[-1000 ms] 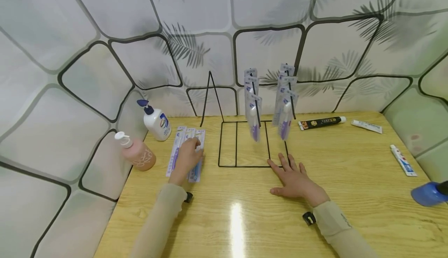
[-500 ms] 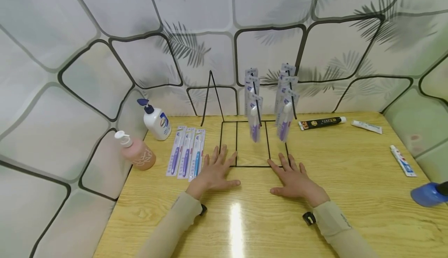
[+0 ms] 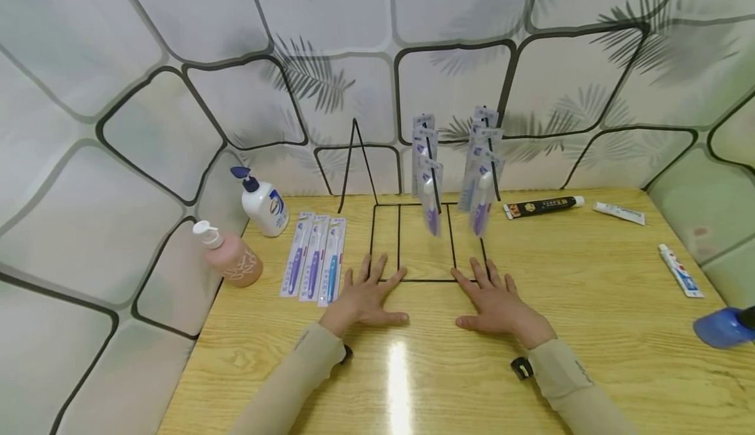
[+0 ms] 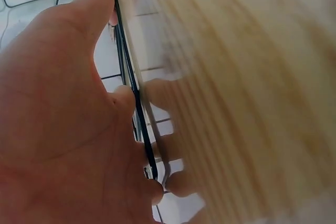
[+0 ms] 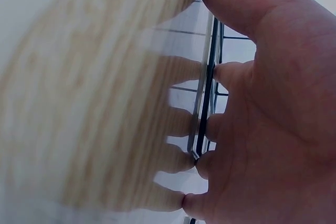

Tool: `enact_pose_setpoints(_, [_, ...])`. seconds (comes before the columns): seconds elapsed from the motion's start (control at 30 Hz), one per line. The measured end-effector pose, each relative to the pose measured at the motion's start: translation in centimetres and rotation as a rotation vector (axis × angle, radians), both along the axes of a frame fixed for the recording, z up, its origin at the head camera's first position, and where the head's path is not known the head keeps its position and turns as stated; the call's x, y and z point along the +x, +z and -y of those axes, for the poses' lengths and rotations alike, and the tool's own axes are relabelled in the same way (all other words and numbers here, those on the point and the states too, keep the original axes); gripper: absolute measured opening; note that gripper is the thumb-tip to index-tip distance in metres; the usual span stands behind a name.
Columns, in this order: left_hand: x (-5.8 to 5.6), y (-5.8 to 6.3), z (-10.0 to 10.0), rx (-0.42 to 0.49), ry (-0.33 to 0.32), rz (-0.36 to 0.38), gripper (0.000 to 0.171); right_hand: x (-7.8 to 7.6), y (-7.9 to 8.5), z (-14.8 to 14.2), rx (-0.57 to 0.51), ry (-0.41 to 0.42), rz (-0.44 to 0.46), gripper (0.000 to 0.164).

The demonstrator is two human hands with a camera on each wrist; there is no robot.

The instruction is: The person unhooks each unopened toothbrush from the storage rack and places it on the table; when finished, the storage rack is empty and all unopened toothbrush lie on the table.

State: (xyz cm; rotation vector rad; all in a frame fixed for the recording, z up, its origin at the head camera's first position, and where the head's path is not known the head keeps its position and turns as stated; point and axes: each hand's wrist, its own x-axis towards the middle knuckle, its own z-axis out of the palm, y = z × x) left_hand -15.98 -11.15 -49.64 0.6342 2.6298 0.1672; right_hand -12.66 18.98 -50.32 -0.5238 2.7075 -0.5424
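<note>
In the head view a black wire display rack (image 3: 425, 281) stands on the table with toothbrush packs (image 3: 430, 189) hanging on its middle hook and more toothbrush packs (image 3: 483, 189) on its right hook. No pack hangs from its left arm. My left hand (image 3: 362, 301) lies spread at the front left corner of the rack's base, fingertips at the wire. At the front right corner my right hand (image 3: 495, 307) is likewise spread, its fingers (image 5: 215, 127) close against the wire in the right wrist view. Three packaged toothbrushes (image 3: 314, 258) lie side by side left of my left hand.
A pink pump bottle (image 3: 236, 261) and a white pump bottle (image 3: 267, 209) stand at the left. A black toothpaste tube (image 3: 542, 207), a small white tube (image 3: 619, 213) and a blue-and-white tube (image 3: 679, 271) lie at the right. A blue bottle (image 3: 721, 327) is at the right edge.
My left hand has left the three packaged toothbrushes, moved right to the rack's front left corner and spread its fingers there. My right hand has stayed in place.
</note>
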Motion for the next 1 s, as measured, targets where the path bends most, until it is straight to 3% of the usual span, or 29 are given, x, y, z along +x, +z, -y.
enact_pose_setpoints(0.17, [0.1,0.2,-0.2,-0.009,-0.004,0.018,0.102,0.0,0.4,0.3,0.037,-0.005,-0.056,0.093])
enact_pose_setpoints(0.3, [0.2,0.3,-0.2,-0.035,-0.02,0.024,0.109,-0.5,1.9,1.2,0.042,-0.031,-0.229,0.079])
enact_pose_setpoints(0.37, [0.1,0.3,-0.2,-0.054,-0.022,0.024,0.111,-1.1,3.0,1.9,-0.036,-0.05,-0.364,0.067])
enact_pose_setpoints(0.47, [-0.1,0.3,-0.2,-0.076,-0.014,0.028,0.112,-2.0,5.0,3.0,-0.244,-0.055,-0.561,0.051])
enact_pose_setpoints(0.57, [-0.2,0.3,-0.2,-0.087,-0.002,0.035,0.113,-3.1,6.8,4.0,-0.447,-0.03,-0.669,0.046])
enact_pose_setpoints(0.67, [-0.3,0.4,-0.2,-0.09,0.007,0.045,0.113,-4.3,8.1,5.0,-0.553,-0.006,-0.707,0.043])
enact_pose_setpoints(0.8, [-0.4,0.2,-0.3,-0.089,0.011,0.058,0.114,-5.7,9.0,6.0,-0.575,0.001,-0.726,0.039])
enact_pose_setpoints(1.0, [-0.5,-0.4,-0.2,-0.084,0.017,0.066,0.116,-6.3,9.3,6.8,-0.586,-0.037,-0.72,0.04])
